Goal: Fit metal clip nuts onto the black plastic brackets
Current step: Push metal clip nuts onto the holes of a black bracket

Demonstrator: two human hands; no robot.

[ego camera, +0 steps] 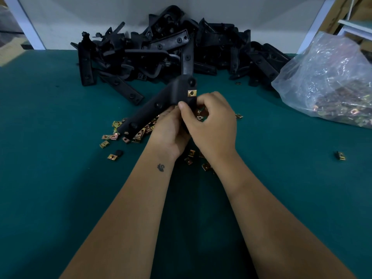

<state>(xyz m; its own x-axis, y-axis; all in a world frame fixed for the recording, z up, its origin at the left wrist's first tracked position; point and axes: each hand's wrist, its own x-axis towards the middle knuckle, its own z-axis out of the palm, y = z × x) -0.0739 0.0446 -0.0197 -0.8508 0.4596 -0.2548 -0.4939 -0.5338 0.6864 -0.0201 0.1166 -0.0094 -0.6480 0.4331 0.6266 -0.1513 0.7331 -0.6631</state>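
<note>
Green covering lay over the surface point(50, 178), and at its far edge a heap of black plastic brackets point(161, 51) was piled against a pale wall. Nearer the person, loose brass-coloured clip nuts point(112, 135) were scattered on the green; one clip nut point(112, 157) lay apart at the left with a small black cap point(119, 153) just beside it.

Above that scatter the person held one black L-shaped bracket point(157, 105) in the air, its long leg slanting down to the left and its short corner end uppermost. A fitted clip nut point(191, 93) sat on that upper end, near the corner. The left hand point(169, 129) came up from below, its fingers curled round the underside of the bracket. The right hand point(211, 125) met it from the right, its thumb point(184, 109) pressed flat on the bracket's face just below the fitted nut and its fingers curled behind the edge, gripping the same part. Whether those fingers also pinched another nut could not be told.

Further right, a lone clip nut point(340, 156) lay well apart on the surface, and a clear plastic bag point(330, 77) holding many more nuts slumped at the right edge.
</note>
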